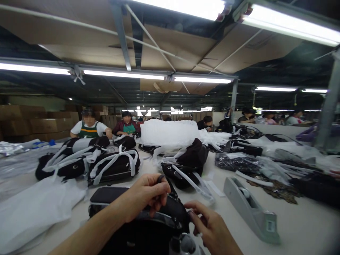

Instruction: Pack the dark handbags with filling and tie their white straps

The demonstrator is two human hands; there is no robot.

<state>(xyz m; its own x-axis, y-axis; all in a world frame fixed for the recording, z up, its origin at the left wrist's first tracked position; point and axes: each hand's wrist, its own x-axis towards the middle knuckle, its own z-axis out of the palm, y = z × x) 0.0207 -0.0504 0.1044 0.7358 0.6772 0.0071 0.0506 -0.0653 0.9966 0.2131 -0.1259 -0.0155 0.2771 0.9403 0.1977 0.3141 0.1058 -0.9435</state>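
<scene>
A black bag (148, 230) with a silver zipper lies on the table right in front of me. My left hand (145, 196) is closed around its dark strap loop near the top of the bag. My right hand (209, 228) is pinched on the bag's right end by the zipper, its fingers curled. Something small and grey shows below the bag at the bottom edge; I cannot make out what it is.
A grey tape dispenser (251, 209) stands to the right. Black bags wrapped in white strips (114, 166) and another dark bag (186, 166) lie beyond. A white plastic sheet (34, 209) covers the left. Other people (89, 127) sit at the far side, by a white stack (170, 132).
</scene>
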